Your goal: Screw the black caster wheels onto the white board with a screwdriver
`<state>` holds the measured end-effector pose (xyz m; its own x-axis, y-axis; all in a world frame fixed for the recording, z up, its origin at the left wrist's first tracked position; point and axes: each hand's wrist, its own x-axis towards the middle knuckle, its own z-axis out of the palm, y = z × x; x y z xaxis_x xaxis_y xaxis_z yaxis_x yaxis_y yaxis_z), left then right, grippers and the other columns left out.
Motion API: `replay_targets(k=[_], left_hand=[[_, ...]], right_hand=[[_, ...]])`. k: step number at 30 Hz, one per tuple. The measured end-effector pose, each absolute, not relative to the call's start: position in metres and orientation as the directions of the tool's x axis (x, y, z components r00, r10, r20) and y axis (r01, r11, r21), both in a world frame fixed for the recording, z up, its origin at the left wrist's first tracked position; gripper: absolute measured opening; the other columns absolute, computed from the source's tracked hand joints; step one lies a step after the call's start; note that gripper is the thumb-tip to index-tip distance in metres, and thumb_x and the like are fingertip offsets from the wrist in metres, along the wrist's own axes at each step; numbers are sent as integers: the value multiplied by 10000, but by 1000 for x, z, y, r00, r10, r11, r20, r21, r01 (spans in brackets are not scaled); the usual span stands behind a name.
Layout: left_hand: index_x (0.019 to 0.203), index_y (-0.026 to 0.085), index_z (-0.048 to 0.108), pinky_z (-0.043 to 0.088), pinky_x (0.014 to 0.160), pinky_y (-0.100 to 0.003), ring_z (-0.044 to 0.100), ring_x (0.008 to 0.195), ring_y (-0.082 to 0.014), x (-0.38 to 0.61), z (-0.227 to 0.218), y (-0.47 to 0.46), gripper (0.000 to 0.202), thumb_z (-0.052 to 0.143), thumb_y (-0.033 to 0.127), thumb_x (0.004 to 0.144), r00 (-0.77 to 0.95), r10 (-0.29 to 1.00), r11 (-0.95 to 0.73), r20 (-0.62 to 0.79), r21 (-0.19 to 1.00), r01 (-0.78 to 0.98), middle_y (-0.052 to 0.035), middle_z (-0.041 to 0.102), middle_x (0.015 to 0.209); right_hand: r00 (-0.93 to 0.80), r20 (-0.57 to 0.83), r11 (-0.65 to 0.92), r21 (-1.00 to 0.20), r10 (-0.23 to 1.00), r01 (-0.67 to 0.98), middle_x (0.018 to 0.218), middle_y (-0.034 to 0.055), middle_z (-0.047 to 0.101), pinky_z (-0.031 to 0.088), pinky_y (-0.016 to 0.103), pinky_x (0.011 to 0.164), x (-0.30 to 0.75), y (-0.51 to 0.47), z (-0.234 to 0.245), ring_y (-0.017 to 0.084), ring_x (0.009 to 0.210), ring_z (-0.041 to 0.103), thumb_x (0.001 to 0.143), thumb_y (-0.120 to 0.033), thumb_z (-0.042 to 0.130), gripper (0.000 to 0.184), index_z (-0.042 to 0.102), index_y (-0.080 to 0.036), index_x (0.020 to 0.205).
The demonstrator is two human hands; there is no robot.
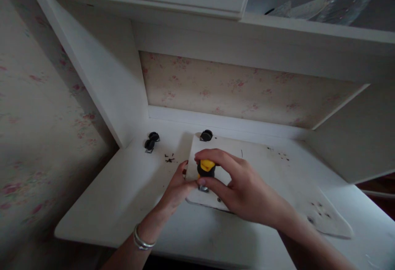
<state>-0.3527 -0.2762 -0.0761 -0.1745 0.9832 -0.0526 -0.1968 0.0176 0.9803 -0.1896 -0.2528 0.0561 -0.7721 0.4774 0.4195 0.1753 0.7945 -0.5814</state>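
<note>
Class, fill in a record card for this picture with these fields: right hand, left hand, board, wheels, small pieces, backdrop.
Right hand: fingers and thumb around a yellow-and-black tool
Left hand: at the board's near-left part, thumb by the tool's lower end; exact grip unclear
White board: lying on the white desk, with holes toward its right end
Black casters: two on the desk, one at the board's far-left corner
Small dark pieces: scattered left of the board, possibly screws
Backdrop: floral wallpaper

Head-worn view from above desk [123, 204], facing forward, down; left hand [176, 188], right hand [239, 181] near, wall [222, 84] beyond.
</note>
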Motion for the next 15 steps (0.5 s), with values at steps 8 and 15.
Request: replay_targets(k=[8, 15], left_hand=[[1219, 194, 610, 470, 962, -381, 619, 1088, -282, -353, -76, -281, 551, 746, 184, 685, -211, 975, 34, -71, 984, -175, -62, 680, 1145], [1196, 206, 624, 466, 969, -383, 615, 1114, -284, -353, -80, -277, 543, 744, 126, 673, -202, 977, 19, -70, 970, -243, -47, 701, 1113]], right_hand=[[-769, 420, 798, -573, 483, 188, 1337, 76, 593, 535, 366, 991, -191, -254, 53, 200, 1195, 601, 958, -221, 617, 492, 423, -281, 1407], [-691, 459, 782, -568, 559, 255, 1119, 39, 684, 587, 323, 804, -192, -251, 53, 180, 935, 681, 917, -309, 687, 388, 535, -260, 1271]])
